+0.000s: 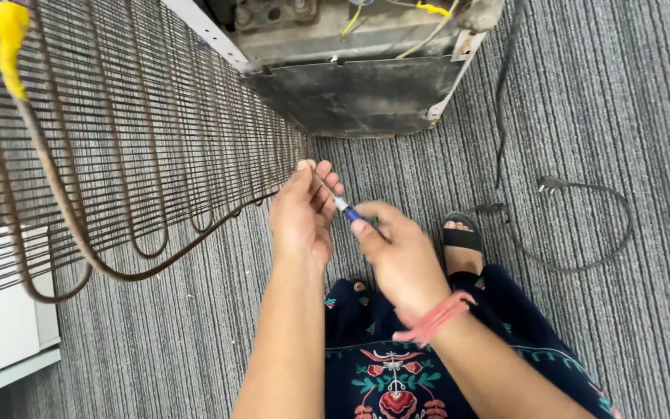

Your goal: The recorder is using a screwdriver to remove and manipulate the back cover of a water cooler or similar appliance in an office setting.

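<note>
Grey ribbed carpet covers all the floor I see, and everything rests on it. Largest is the fridge, tipped with its dark underside toward me at the carpet's top edge, loose yellow wires showing in its open base. Swung out from it to the left hangs the coil grid, rusty brown tubing looped under thin wires, with a yellow tape wrap at its top left corner. A white panel sits under the grid at the left edge.

A black cord curls over the carpet to the right, its plug lying well apart from my hands.

My left hand pinches the thin metal shaft of the screwdriver between thumb and fingertips, fingers narrow and curled. My right hand, with a red thread around the wrist, is closed on the blue handle, which is mostly hidden in the fist. The tool is held in the air just below the fridge base and beside the grid's lower right corner, touching neither.

Open carpet lies to the right of my sandal and below the grid.
</note>
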